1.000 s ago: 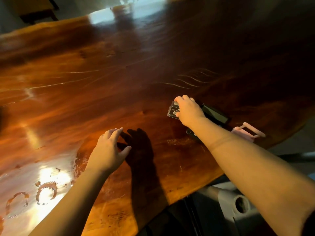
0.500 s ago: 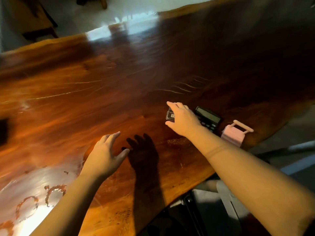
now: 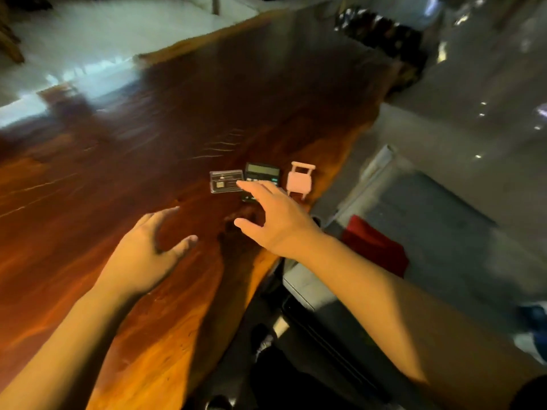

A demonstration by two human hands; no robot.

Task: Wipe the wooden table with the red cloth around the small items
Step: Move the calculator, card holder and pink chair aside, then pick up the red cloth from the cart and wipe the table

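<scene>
The glossy wooden table (image 3: 103, 202) fills the left and middle of the view. Near its right edge lie three small items in a row: a clear card case (image 3: 225, 181), a black calculator (image 3: 261, 175) and a small pink chair-shaped holder (image 3: 299, 181). My right hand (image 3: 273, 218) hovers just in front of them, fingers spread, its fingertips over the calculator's lower part, holding nothing. My left hand (image 3: 148, 253) floats open above the table, to the left. The red cloth (image 3: 373, 247) lies off the table on a grey seat (image 3: 429, 220) to the right.
The table's right edge runs diagonally from the upper right down to the bottom centre. Beyond it are a dark gap and the floor. Dark shiny clutter (image 3: 381, 31) sits past the table's far end. The frame is motion-blurred.
My right hand has let go of the card case and pulled back toward me. The view has swung right, so the red cloth and grey seat now show. My left hand stays open.
</scene>
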